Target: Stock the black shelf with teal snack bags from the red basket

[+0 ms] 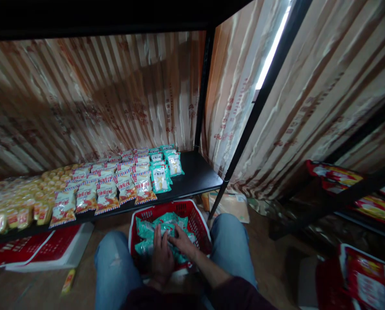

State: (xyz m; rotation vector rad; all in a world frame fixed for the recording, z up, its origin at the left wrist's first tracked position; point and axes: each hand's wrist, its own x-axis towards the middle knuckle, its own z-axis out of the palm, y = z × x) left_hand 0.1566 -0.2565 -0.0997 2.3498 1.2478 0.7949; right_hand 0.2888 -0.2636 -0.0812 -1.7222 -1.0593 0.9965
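Between my knees stands a red basket with a white rim (203,217), holding several teal snack packets (144,227). My left hand (162,254) is over the near side of the basket, fingers stretched out and pointing away from me, over the packets. Beside it my right hand (183,242) reaches in from the right, thumb and forefinger apart, right at the packets. No packet shows clearly gripped in either hand. The undersides of both hands are hidden. On the shelf beyond, more teal packets (161,178) stand at the right end of the rows.
The black shelf (195,172) also carries red-white-blue striped snack bags (107,193) and small yellow packs (24,215). A black post (240,148) rises right of the basket. A red crate (55,243) sits below left. Red packages (370,280) lie at lower right.
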